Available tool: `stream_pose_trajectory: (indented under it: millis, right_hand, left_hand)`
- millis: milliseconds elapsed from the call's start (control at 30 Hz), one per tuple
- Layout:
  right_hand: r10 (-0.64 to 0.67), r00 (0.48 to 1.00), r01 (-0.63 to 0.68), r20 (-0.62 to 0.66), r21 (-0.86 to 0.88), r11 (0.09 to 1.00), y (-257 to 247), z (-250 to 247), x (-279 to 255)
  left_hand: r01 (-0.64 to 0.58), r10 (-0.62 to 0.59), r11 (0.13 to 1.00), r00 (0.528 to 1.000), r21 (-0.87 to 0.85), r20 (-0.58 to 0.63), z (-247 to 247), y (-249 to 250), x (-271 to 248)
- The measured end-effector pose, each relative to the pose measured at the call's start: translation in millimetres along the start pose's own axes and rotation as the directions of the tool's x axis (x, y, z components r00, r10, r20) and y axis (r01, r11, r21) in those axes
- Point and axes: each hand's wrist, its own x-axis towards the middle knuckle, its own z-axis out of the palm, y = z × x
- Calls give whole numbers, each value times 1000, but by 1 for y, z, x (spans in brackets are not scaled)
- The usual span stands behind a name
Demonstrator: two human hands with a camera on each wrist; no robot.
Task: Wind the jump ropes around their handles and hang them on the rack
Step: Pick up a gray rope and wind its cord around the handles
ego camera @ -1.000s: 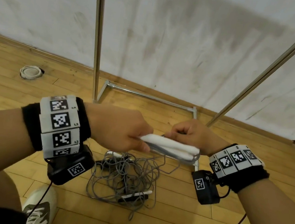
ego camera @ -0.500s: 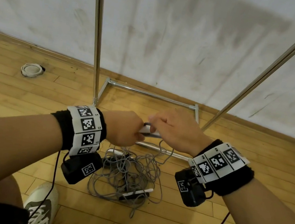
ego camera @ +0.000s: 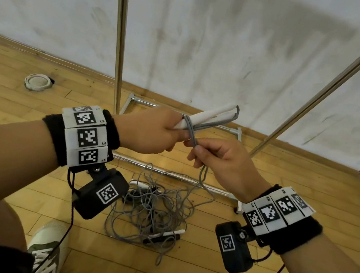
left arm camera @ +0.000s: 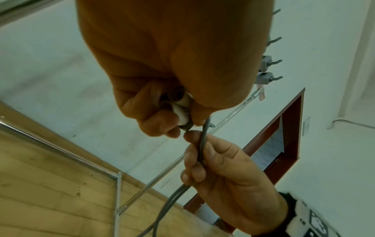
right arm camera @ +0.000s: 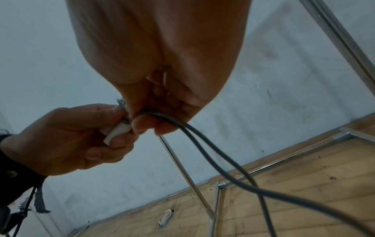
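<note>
Left hand grips white handles held together, tips pointing far-right, grey rope looped around them. Right hand just right of it, fingers curled, pinching doubled rope. Rest of rope tangled on floor below, near rack base.

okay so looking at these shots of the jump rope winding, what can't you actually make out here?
- Near ends of the white handles: head view, hidden inside the left hand.
- How many ropes are in the grey pile on the floor: head view, too tangled.
- Top of the rack: head view, cut off by the upper edge.
- Where the grey rope ends: right wrist view, runs off the lower edge below the right hand.
</note>
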Motion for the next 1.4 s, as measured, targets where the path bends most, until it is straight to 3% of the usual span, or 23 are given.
stream_pose_trajectory:
  millis: [233, 333, 433, 533, 633, 700, 800, 933, 1000, 1267, 1400]
  right_hand:
    - [98, 995, -92, -27, 156, 983, 7, 1, -14]
    - [81, 996, -75, -40, 141, 987, 9, 3, -16]
    - [16, 998, -22, 62, 92, 996, 12, 4, -18]
    - [33, 989, -36, 141, 20, 999, 13, 1, -19]
    - [137, 983, -133, 121, -43, 990, 16, 1, -19]
    - [183, 976, -155, 119, -214, 964, 23, -1, -21]
    - [305, 927, -209, 217, -375, 903, 22, -7, -18]
    - [171, 932, -19, 318, -429, 903, 14, -12, -7]
    - [176, 932, -9, 316, -465, 885, 12, -11, -4]
    - [165, 972, -71, 167, -462, 884, 1, -1, 6]
    - [180, 979, -117, 99, -451, 885, -7, 4, 12]
  left_hand:
    - [-77, 82, 993, 995, -90, 55, -2, 12, -14]
    - [-106, 116, 987, 990, -120, 80, -4, 15, -18]
    - [-100, 114, 988, 986, -116, 123, -4, 15, -21]
    - [-113, 128, 989, 977, -94, 172, -3, 16, -25]
    - [-154, 173, 983, 953, -96, 249, -1, 19, -30]
    - [-144, 174, 983, 932, -114, 319, -1, 20, -32]
    - [-118, 157, 986, 888, -116, 433, -2, 20, -36]
    - [-126, 57, 988, 827, 86, 559, 9, 16, -38]
    - [-170, 15, 962, 813, 213, 581, 18, 15, -35]
    - [-142, -139, 885, 829, 444, 542, 36, 6, -18]
    - [-111, -151, 850, 885, 515, 441, 36, 2, -10]
